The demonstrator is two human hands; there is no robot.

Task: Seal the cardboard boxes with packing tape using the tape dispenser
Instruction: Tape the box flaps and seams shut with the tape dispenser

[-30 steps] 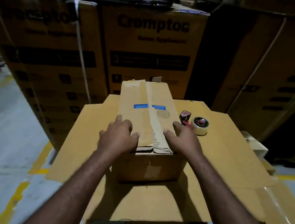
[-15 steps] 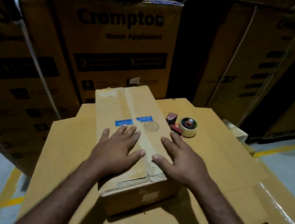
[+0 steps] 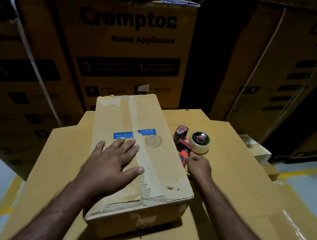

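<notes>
A small brown cardboard box (image 3: 160, 166) with old tape along its middle seam and blue stickers lies on a flat sheet of cardboard (image 3: 235, 189). My left hand (image 3: 112, 162) rests flat on the box's top, fingers spread. To the right of the box lies the red tape dispenser (image 3: 193, 142) with its roll of clear tape. My right hand (image 3: 197, 166) is at the dispenser's orange handle, fingers curled around its near end.
Tall printed appliance cartons (image 3: 122, 51) stand close behind and on both sides. A small white box (image 3: 259, 154) sits at the sheet's right edge. Grey floor with yellow lines (image 3: 6, 197) shows at the left and right.
My right hand has left the box top and moved right to the dispenser's handle. My left hand has stayed flat on the box. The view has moved closer.
</notes>
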